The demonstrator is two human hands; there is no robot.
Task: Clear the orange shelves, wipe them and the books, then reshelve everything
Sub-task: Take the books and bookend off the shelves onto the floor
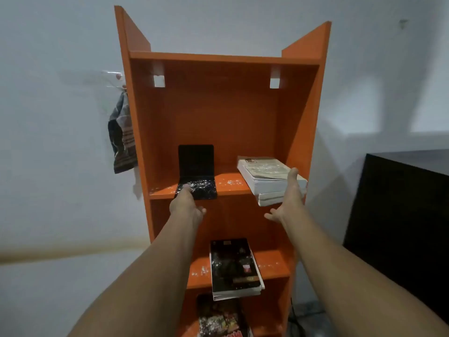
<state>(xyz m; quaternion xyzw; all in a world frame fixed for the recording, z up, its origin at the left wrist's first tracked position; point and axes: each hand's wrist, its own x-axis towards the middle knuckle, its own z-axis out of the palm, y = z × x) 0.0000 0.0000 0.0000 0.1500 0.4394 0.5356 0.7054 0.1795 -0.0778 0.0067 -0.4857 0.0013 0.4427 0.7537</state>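
Fingers (186, 188) of my left hand (185, 205) lie straight on the foot of the black L-shaped bookend (195, 164). The right hand (290, 198) has straight fingers (293, 173) and a wide-spread thumb, pressed against the stack of white paperback books (267, 177). I judge the tall orange wooden shelf unit (218, 113) barely begun. That stack, a dark glossy book (234, 266) below and seemingly more on the blurred bottom shelf remain. The striped cloth (122, 139) hangs beside it, and white dust specks (229, 183) lie unwiped.
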